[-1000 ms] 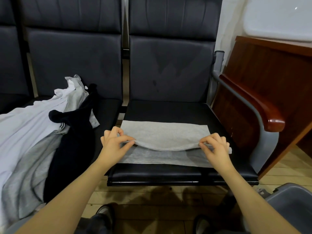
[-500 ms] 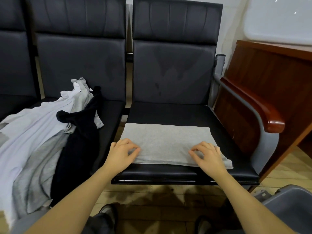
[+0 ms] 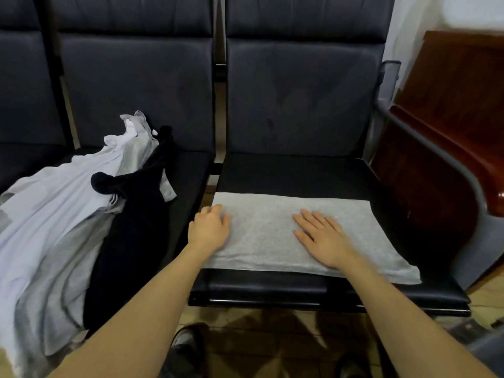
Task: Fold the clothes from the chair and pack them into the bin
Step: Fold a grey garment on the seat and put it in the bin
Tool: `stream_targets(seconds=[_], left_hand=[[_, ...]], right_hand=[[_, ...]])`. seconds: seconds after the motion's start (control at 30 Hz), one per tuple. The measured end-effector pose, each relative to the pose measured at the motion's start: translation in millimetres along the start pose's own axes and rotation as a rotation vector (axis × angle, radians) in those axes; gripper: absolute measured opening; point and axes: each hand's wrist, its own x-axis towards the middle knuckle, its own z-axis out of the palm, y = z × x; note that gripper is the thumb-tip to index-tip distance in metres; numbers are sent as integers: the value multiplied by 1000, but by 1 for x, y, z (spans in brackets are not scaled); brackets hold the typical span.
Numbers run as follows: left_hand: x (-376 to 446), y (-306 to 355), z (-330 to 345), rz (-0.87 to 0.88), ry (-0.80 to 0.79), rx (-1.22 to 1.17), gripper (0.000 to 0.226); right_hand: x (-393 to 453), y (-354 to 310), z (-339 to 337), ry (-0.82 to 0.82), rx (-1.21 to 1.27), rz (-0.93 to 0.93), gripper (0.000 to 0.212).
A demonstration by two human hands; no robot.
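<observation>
We have the grey cloth [image 3: 300, 236] folded flat on the black seat [image 3: 313, 175], our right hand [image 3: 321, 236] spread palm-down on it and our left hand [image 3: 210, 227] resting on its left edge, fingers loosely bent. We should smooth outward before the next fold. Unfolded clothes [image 3: 68, 214] lie heaped on the left seat; a wooden panel [image 3: 450, 118] stands right.
</observation>
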Motion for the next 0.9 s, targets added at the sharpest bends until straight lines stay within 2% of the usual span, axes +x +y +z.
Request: stream_targets(seconds=[0.1, 0.23, 0.33, 0.43, 0.53, 0.63, 0.7, 0.8, 0.9], left_hand=[[-1, -2, 8, -97, -14, -3, 46], [-5, 7, 10, -150, 79, -17, 46], [-5, 8, 12, -46, 164, 44, 45], [-2, 6, 15, 89, 122, 79, 46], [-4, 7, 15, 167, 94, 150, 43], [-6, 8, 6, 174, 103, -84, 42], [-6, 8, -3, 208, 168, -276, 42], [-6, 11, -19, 304, 315, -350, 42], [-8, 14, -33, 363, 389, -380, 41]], right_hand=[[-8, 15, 0, 10, -15, 35, 53], [-19, 26, -1, 32, -5, 56, 52], [-21, 23, -3, 96, -9, 49, 52], [-21, 18, -5, 159, -43, 19, 51], [-19, 12, -4, 141, 0, -16, 53], [-17, 5, 0, 75, -2, -15, 55], [-15, -2, 2, 42, -26, -3, 57], [-10, -23, 5, 28, -30, -4, 59], [-2, -51, 10, 30, -12, -27, 60]])
